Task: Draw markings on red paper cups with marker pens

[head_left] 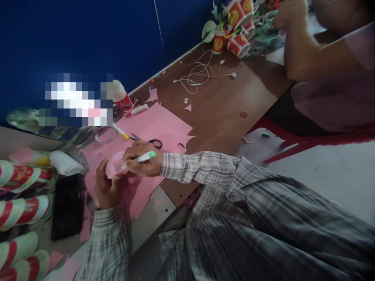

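My left hand (108,185) is closed around a small pink paper piece (115,166), rounded in outline, held just above the table. In my right hand (143,160) is a white marker (144,157) with a green end pointing away from the paper; its other end meets the pink piece near my fingertips. Beneath both hands lie sheets of pink paper (164,123). Scissors with black handles (155,143) rest on the sheets just beyond my right hand, their blades partly showing.
A paper cup (121,95), another marker (140,109) and a tape roll (105,134) stand or lie behind. White earphones (195,76) are tangled on the table. Decorated cups (26,210) and a black phone (67,207) are at left. Another person's arm (304,50) is at upper right.
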Demonstrator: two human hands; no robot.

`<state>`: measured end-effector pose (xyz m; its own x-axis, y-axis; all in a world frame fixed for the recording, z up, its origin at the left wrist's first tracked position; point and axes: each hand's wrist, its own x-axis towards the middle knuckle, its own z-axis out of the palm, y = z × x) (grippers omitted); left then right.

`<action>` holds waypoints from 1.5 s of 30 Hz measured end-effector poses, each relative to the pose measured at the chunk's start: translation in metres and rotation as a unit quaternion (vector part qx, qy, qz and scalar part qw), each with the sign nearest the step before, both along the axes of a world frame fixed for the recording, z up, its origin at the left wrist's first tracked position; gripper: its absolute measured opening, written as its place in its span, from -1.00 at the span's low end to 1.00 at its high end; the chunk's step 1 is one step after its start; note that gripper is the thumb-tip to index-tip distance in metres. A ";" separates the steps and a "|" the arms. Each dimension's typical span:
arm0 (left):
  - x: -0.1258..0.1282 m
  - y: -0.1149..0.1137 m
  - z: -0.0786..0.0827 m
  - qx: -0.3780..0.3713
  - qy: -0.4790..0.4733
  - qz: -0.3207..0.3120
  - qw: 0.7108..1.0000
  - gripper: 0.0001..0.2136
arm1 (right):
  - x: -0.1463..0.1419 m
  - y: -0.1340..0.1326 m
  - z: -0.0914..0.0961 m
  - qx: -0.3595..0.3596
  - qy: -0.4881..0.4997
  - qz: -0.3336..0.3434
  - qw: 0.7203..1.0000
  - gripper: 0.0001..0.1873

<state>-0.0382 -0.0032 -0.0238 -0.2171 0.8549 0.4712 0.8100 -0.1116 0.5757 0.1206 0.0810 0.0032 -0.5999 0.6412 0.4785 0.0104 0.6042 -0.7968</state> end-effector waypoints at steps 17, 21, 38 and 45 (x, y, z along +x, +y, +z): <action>0.000 0.000 0.000 0.003 -0.013 -0.002 1.000 -0.50 | -0.006 -0.002 -0.008 0.035 0.080 -0.038 0.995 -0.88; 0.002 0.000 0.001 0.002 -0.018 -0.002 1.000 -0.50 | -0.004 -0.002 -0.005 0.038 0.057 -0.009 0.998 -0.85; 0.001 0.000 0.000 -0.006 -0.001 0.006 1.000 -0.50 | -0.007 0.001 -0.006 0.022 0.062 -0.024 0.998 -0.86; 0.000 0.000 -0.001 -0.003 0.004 0.003 1.000 -0.50 | -0.008 0.003 -0.004 -0.015 0.078 -0.044 0.996 -0.89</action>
<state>-0.0381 -0.0029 -0.0246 -0.2187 0.8562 0.4680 0.8148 -0.1037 0.5704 0.1129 0.0841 -0.0008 -0.4608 0.7035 0.5410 -0.0627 0.5823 -0.8106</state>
